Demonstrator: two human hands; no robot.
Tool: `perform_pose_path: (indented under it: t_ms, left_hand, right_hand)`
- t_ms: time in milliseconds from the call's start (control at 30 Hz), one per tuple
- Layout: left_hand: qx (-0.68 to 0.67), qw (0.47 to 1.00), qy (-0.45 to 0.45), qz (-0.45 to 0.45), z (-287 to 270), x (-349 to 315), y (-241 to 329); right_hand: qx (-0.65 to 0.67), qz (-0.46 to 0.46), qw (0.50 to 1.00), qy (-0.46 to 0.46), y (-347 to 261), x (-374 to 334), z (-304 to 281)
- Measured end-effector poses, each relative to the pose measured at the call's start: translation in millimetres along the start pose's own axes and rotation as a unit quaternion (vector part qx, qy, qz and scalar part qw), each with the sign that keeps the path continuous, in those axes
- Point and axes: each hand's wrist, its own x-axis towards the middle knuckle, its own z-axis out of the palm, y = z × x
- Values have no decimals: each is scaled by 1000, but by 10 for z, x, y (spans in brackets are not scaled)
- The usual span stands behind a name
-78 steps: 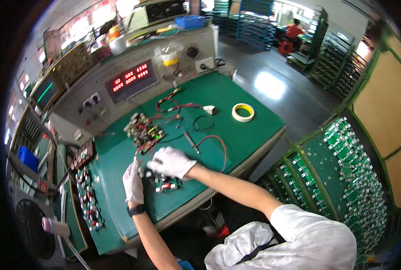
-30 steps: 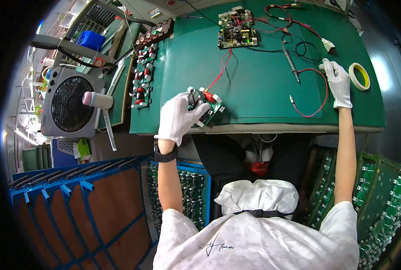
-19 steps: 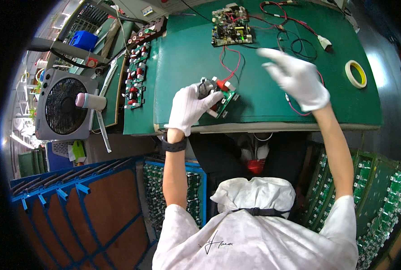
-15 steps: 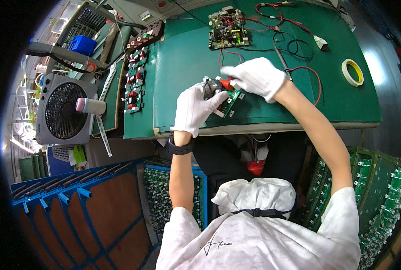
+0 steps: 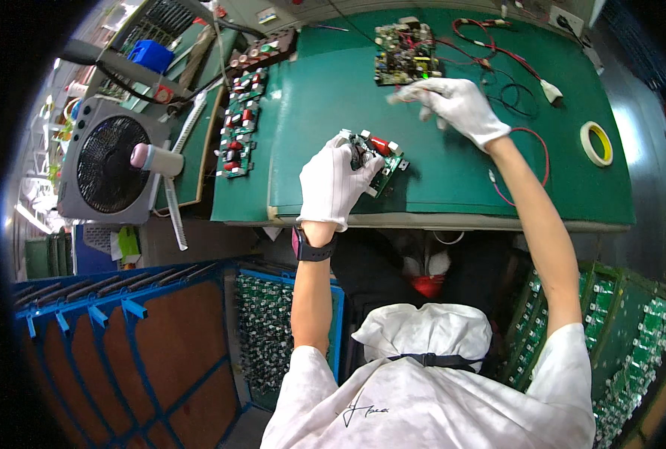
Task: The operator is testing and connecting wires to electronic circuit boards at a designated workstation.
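Note:
My left hand, in a white glove, is closed round a small green circuit board. A red cylindrical part and white blocks stand on it. The board is tilted just over the bench, and my palm and fingers cover its left part. My right hand, also gloved, is farther off, just on the near side of a larger populated circuit board. Its fingers are drawn together over thin red wires from that board; motion blurs the fingertips. A small green light shows on the larger board.
Several similar small boards line the left of the green bench. At the right lie a tape roll, a white connector and a red lead. A grey fan stands left; racks of boards flank my legs.
My right hand has left the small board and moved away toward the larger one. My left hand keeps the small board in nearly the same place. The whole view has shifted slightly.

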Motion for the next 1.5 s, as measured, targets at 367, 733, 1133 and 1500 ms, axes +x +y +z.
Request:
perform_pose_path:
  t_ms: [367,733,1133,1500]
  left_hand:
    - [172,974,-30,-146,-490,1349,-1345]
    - [215,954,-34,-208,-123,2299,-1993]
    - [225,951,105,-183,-14,1762,-1585]
    - [102,988,32,107,727,1482,-633]
  right_hand:
    - [-406,-190,894,11,477,-274,-536]
    - [-450,-179,874,45,411,-314,-586]
    - [-470,-122,874,-31,129,-495,-632]
    - [-526,13,847,75,334,177,-471]
